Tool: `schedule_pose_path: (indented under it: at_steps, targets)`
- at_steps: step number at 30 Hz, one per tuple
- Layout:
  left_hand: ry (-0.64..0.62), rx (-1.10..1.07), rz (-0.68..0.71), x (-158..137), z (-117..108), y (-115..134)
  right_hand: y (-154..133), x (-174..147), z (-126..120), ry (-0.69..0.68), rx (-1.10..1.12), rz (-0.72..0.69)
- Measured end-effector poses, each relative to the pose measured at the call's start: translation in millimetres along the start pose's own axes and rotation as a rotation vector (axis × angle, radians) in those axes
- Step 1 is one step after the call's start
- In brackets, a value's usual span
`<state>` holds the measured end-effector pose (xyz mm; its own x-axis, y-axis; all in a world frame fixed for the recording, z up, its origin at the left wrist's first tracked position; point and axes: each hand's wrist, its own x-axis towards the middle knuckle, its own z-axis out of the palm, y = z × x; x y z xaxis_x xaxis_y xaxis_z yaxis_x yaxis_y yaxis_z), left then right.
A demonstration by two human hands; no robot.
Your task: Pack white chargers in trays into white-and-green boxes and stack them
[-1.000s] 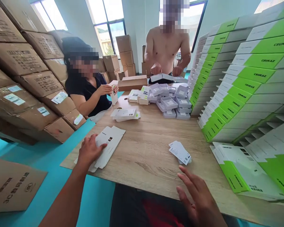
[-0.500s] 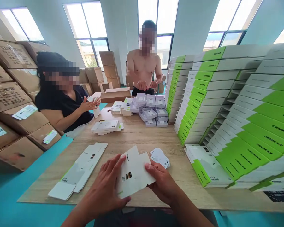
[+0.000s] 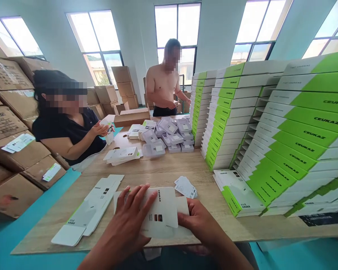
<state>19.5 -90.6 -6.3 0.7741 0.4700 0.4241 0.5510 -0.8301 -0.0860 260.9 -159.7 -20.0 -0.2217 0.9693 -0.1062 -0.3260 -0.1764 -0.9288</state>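
Note:
A white printed carton [image 3: 165,204] with black lettering is held between my hands just above the near edge of the table. My left hand [image 3: 132,212] lies over its left side, fingers across the top face and thumb at the lower edge. At the right end, my right hand [image 3: 198,217] grips the carton, thumb by a flap and fingers partly hidden. To the left, flattened white-and-green cartons [image 3: 94,200] lie on the wood. Beyond my hands sits a small fanned pile of white cards [image 3: 185,186].
Tall stacks of white-and-green boxes [image 3: 233,108] line the right side. Clear plastic trays [image 3: 174,138] are heaped farther back, near a small carton stack [image 3: 122,154]. One person [image 3: 70,131] sits at the left, another [image 3: 163,88] stands across the table [image 3: 146,170]. Brown cartons [image 3: 11,157] are piled left.
The carton in my hands has turned more level, with a flap now by my right thumb. Across the table, the standing person has turned toward the stacks, and more trays lie at the heap's front.

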Motion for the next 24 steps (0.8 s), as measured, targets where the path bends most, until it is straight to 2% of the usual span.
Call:
schedule_pose_path:
  at_steps: [3,8,13,16,19,24]
  targets:
    - [0.021,-0.039,0.053,1,0,4,3,-1,-3,0.008,-0.024,0.041]
    - [0.001,-0.053,0.049,-3,6,8,3,-6,-4,0.156,-0.227,0.019]
    - [0.007,-0.032,0.047,-7,11,8,7,-7,-3,0.126,-0.211,0.045]
    - [0.007,-0.01,0.038,-9,14,5,6,-6,-1,0.181,-0.334,0.0]
    - [-0.029,0.012,0.034,-9,11,3,2,-4,2,0.254,-0.468,-0.055]
    - [-0.068,0.001,0.048,-6,-3,5,-4,-1,5,0.295,-0.503,-0.081]
